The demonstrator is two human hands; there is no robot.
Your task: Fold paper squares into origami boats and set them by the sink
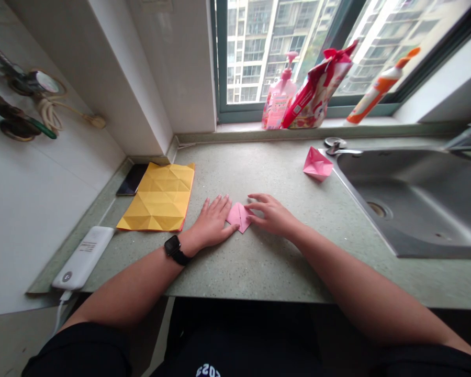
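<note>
A small folded pink paper (pixel 238 215) lies flat on the green speckled counter (pixel 259 262), between my two hands. My left hand (pixel 214 221), with a black watch on the wrist, lies flat with its fingers stretched out, pressing the paper's left edge. My right hand (pixel 270 213) rests its fingertips on the paper's right edge, fingers extended. A second, finished pink paper shape (pixel 317 164) stands farther back to the right, near the sink's corner.
A creased yellow sheet (pixel 159 197) lies at the left, partly over a dark phone (pixel 131 179). A white power bank (pixel 83 257) sits at the counter's left front. The steel sink (pixel 416 199) fills the right. A pink pump bottle (pixel 278 99), red bag (pixel 316 91) and orange-capped bottle (pixel 379 86) stand on the sill.
</note>
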